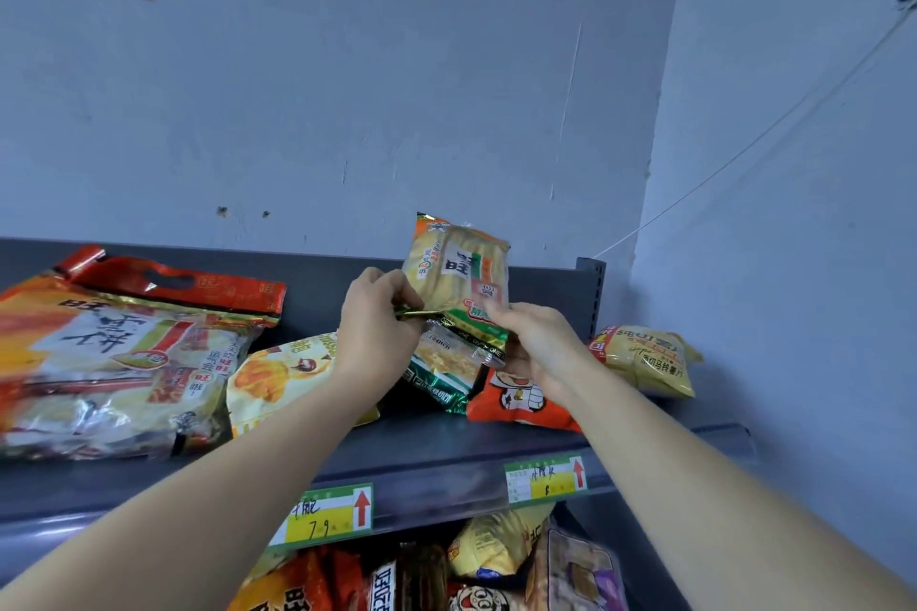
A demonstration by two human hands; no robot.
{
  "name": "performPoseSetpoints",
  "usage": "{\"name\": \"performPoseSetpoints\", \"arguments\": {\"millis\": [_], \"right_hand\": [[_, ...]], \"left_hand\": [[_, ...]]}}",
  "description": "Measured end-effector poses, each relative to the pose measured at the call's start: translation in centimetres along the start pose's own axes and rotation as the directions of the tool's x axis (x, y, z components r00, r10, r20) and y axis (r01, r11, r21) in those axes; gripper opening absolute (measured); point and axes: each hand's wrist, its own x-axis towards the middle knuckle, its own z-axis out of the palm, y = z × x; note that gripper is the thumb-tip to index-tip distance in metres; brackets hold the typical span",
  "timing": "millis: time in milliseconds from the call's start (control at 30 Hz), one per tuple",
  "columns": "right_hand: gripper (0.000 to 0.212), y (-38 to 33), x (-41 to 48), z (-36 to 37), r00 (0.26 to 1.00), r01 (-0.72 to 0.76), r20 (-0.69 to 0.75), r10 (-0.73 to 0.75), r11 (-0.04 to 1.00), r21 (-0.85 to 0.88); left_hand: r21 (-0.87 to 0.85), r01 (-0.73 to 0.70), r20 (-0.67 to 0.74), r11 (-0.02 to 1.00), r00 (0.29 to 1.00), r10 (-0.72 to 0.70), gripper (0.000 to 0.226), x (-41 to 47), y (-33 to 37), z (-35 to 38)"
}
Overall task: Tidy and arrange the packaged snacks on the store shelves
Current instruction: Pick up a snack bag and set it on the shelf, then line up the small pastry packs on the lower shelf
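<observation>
I see left hand (377,318) and right hand (538,345) both pinching the rice cracker pack (459,263) by its bottom corners, held upright, probably to stand it at the shelf (436,442) back

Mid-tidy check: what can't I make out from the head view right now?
Head view only.
Green packet: mostly covered by the left hand, right hand and the held rice cracker pack.
Orange bag: top hidden behind the right hand.
Lower-shelf snacks: cut by the bottom edge and the shelf lip.
Right price tag: writing too small.
</observation>
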Motion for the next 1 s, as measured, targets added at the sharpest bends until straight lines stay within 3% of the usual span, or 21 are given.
{"name": "performPoseSetpoints", "arguments": {"millis": [67,200,333,433,700,1000], "right_hand": [[0.014,0.1,0.1,0.8,0.999,0.045,-0.008,-0.044,0.996,0.082],[0.043,0.2,0.1,2.5,0.991,0.133,-0.057,-0.125,0.976,0.173],[0.038,0.1,-0.7,5.6,0.982,0.185,-0.001,-0.189,0.959,0.217],[0.03,0.1,-1.7,8.8,0.975,0.177,0.089,-0.204,0.953,0.247],[0.026,-0.2,-5.3,19.5,0.913,0.123,0.34,-0.226,0.947,0.298],[0.021,-0.2,-12.6,34.2,0.768,0.069,0.596,-0.234,0.955,0.287]], "left_hand": [[0.035,-0.024,0.046,0.999,0.999,0.022,0.033,-0.4,-0.4,-1.0],[0.004,0.035,0.138,0.999,0.99,-0.035,0.042,-1.4,-1.4,-3.3],[-0.101,0.228,-0.03,0.968,0.972,-0.232,0.054,-2.0,-2.5,-6.2],[-0.09,0.315,-0.099,0.945,0.941,-0.324,0.047,-2.7,-4.0,-8.9],[-0.125,0.428,-0.297,0.895,0.844,-0.446,0.017,-7.3,-6.5,-19.5],[-0.194,0.54,-0.421,0.819,0.708,-0.567,0.012,-14.0,-7.5,-35.2]]}}
